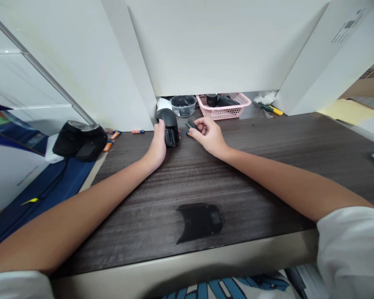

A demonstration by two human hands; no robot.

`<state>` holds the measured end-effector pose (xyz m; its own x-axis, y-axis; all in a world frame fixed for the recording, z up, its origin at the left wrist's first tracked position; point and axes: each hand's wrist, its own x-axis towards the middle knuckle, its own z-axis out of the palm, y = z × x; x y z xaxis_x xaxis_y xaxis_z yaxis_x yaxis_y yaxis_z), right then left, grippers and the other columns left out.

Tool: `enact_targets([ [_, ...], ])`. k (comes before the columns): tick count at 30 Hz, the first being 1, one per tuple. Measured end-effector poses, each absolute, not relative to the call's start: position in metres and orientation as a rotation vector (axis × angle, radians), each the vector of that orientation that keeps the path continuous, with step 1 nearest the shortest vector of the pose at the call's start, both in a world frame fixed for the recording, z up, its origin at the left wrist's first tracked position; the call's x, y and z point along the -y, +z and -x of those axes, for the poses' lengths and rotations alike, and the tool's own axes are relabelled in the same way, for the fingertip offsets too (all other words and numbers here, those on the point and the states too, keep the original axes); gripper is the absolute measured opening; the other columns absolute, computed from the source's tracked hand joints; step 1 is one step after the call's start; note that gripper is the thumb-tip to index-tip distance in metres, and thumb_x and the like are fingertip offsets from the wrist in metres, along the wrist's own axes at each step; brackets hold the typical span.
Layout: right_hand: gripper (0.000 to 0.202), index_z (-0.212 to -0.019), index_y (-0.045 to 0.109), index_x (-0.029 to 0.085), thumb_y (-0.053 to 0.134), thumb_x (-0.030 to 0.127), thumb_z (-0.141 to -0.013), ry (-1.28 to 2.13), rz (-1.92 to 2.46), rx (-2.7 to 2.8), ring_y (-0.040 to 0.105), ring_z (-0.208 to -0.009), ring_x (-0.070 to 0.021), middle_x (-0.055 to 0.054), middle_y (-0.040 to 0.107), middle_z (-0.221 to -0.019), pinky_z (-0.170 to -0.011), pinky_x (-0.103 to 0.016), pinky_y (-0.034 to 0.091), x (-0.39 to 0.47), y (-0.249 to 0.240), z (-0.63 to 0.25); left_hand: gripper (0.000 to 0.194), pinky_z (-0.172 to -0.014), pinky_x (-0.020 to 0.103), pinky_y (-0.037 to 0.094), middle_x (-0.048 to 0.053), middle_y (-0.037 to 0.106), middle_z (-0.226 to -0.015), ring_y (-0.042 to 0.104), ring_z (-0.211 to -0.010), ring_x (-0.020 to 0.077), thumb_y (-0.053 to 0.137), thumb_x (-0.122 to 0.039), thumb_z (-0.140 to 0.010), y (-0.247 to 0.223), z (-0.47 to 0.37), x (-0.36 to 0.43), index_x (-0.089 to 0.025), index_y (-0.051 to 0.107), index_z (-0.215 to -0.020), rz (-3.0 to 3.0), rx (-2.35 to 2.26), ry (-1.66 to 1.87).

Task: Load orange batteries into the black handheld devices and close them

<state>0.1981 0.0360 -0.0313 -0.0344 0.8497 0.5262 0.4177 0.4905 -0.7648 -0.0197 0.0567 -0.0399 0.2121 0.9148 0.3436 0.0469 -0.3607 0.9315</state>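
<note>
A: What lies nearest you?

B: Below the front edge of your dark wood-grain tabletop (137,232) there's blue-patterned fabric (205,290). Just behind that edge, a thin black cover (201,222) lies flat, its notched end toward your left and its rounded end toward your right.

A: And your hands?

B: Both are farther back. Your left hand (157,145) is clamped around a black mouse-shaped device (169,122), with its open compartment (172,136) facing you. Your right hand (212,137) is beside it, well clear of the device, with thumb and fingers pinched together on a small dark piece (192,125).

A: Anything under that piece?

B: A battery (189,134) shows by your right fingertips, mostly hidden. You can't tell from here whether they touch it.

A: What about your left side?

B: An orange battery (108,145) lies near the tabletop's left edge, close to a black two-lobed object (80,141). Another orange battery (115,135) is just behind it, and a third orange battery (137,131) lies by the white panel (124,91).

A: And at the back?

B: Behind your hands you have a clear round tub (183,110) with dark items inside, then a pink basket (227,113) holding black things. Right of the basket are crumpled white material (266,98) and a yellow-and-green tool (271,109).
</note>
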Motion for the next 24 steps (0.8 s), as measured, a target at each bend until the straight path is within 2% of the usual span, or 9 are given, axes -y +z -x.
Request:
enact_targets([
  [4, 0.037, -0.105, 0.062, 0.023, 0.07, 0.056, -0.09, 0.593, 1.084, 1.413, 0.062, -0.084, -0.0181, -0.003, 0.066, -0.095, -0.082, -0.035, 0.054, -0.045, -0.032, -0.2, 0.08, -0.099, 0.05, 0.053, 0.013, 0.076, -0.108, 0.074, -0.123, 0.0368, 0.036, -0.096, -0.094, -0.038, 0.018, -0.051, -0.023, 0.049, -0.123, -1.488, -0.926, 1.247],
  [6, 0.041, -0.107, 0.063, 0.023, 0.072, 0.058, -0.089, 0.604, 1.081, 1.447, 0.062, -0.082, -0.0178, -0.003, 0.068, -0.095, -0.079, -0.035, 0.054, -0.039, -0.031, -0.195, 0.07, -0.101, 0.049, 0.054, 0.013, 0.073, -0.12, 0.07, -0.13, 0.0357, 0.043, -0.09, -0.098, -0.037, 0.016, -0.047, -0.025, 0.046, -0.123, -1.477, -0.931, 1.254],
  [9, 0.047, -0.11, 0.066, 0.023, 0.079, 0.06, -0.084, 0.599, 1.107, 1.608, 0.062, -0.076, -0.0173, -0.001, 0.069, -0.092, -0.076, -0.035, 0.053, -0.021, -0.029, -0.184, 0.058, -0.112, 0.047, 0.053, 0.012, 0.061, -0.146, 0.057, -0.148, 0.032, 0.059, -0.076, -0.1, -0.038, 0.012, -0.036, -0.028, 0.043, -0.13, -1.552, -0.957, 1.259],
  [11, 0.045, -0.109, 0.066, 0.024, 0.08, 0.058, -0.084, 0.614, 1.135, 1.682, 0.063, -0.075, -0.0178, 0.001, 0.07, -0.088, -0.076, -0.035, 0.053, -0.012, -0.029, -0.178, 0.057, -0.123, 0.049, 0.045, 0.012, 0.053, -0.155, 0.048, -0.155, 0.0306, 0.059, -0.07, -0.102, -0.037, 0.009, -0.028, -0.028, 0.041, -0.137, -1.651, -0.977, 1.201],
  [14, 0.04, -0.11, 0.065, 0.024, 0.077, 0.055, -0.087, 0.63, 1.169, 1.698, 0.065, -0.075, -0.0186, 0.002, 0.071, -0.086, -0.075, -0.035, 0.053, -0.005, -0.029, -0.174, 0.057, -0.134, 0.051, 0.032, 0.014, 0.049, -0.158, 0.043, -0.158, 0.0306, 0.056, -0.065, -0.105, -0.035, 0.007, -0.018, -0.027, 0.037, -0.143, -1.775, -0.977, 1.142],
  [16, 0.039, -0.114, 0.068, 0.024, 0.074, 0.053, -0.09, 0.611, 1.191, 1.73, 0.066, -0.076, -0.0192, 0.0, 0.074, -0.091, -0.077, -0.036, 0.053, -0.005, -0.029, -0.175, 0.056, -0.135, 0.051, 0.029, 0.014, 0.047, -0.16, 0.041, -0.159, 0.0312, 0.059, -0.058, -0.105, -0.033, 0.006, -0.015, -0.027, 0.035, -0.144, -1.8, -0.963, 1.138],
  [19, 0.035, -0.12, 0.073, 0.024, 0.068, 0.05, -0.096, 0.507, 1.231, 1.865, 0.068, -0.084, -0.0214, -0.002, 0.077, -0.1, -0.079, -0.037, 0.05, -0.005, -0.026, -0.177, 0.058, -0.132, 0.053, 0.034, 0.013, 0.05, -0.156, 0.047, -0.153, 0.0322, 0.063, -0.042, -0.1, -0.033, 0.006, -0.017, -0.027, 0.032, -0.147, -1.771, -0.928, 1.165],
  [24, 0.032, -0.107, 0.076, 0.021, 0.064, 0.05, -0.102, 0.375, 1.223, 1.995, 0.066, -0.091, -0.0238, -0.006, 0.077, -0.102, -0.079, -0.037, 0.047, -0.005, -0.028, -0.175, 0.068, -0.126, 0.057, 0.042, 0.011, 0.058, -0.142, 0.059, -0.138, 0.0305, 0.059, -0.024, -0.091, -0.038, 0.014, -0.025, -0.027, 0.028, -0.151, -1.87, -0.826, 1.168],
])
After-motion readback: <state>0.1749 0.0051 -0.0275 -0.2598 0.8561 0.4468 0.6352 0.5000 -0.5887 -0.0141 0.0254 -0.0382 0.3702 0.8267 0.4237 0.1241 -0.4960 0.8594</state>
